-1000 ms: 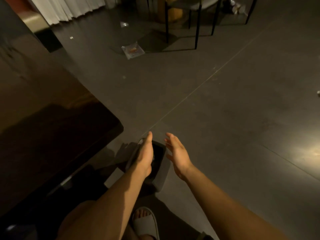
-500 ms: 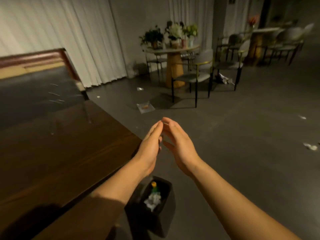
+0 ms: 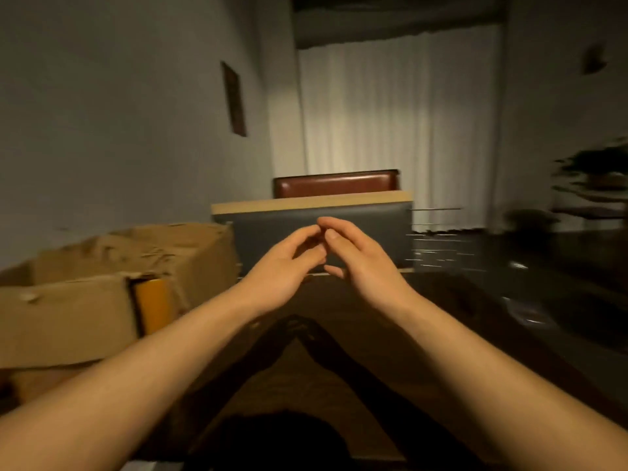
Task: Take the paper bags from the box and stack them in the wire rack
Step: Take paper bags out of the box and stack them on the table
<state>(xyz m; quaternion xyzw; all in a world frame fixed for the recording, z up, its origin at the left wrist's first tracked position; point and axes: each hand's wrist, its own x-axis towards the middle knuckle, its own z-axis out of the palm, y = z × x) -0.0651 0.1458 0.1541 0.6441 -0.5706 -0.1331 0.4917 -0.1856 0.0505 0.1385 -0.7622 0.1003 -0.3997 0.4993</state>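
Note:
An open brown cardboard box (image 3: 68, 321) stands on the dark wooden table (image 3: 306, 385) at the left, its flaps up and an orange strip on its near corner. Brown paper bags (image 3: 136, 246) fill its top, blurred. My left hand (image 3: 282, 270) and my right hand (image 3: 360, 260) are raised together over the table's middle, fingertips nearly touching, fingers relaxed, holding nothing. A blurred wire rack (image 3: 438, 239) shows faintly to the right of my hands.
Across the table stand a dark grey seat back with a pale wooden top (image 3: 312, 215) and a red-brown chair back (image 3: 336, 183) behind it. White curtains (image 3: 390, 130) hang at the back. A blurred plant (image 3: 591, 178) stands at the far right.
The view has swung up and left from the floor and bin to the tabletop, bringing the box into sight. Both hands stay raised close together and empty.

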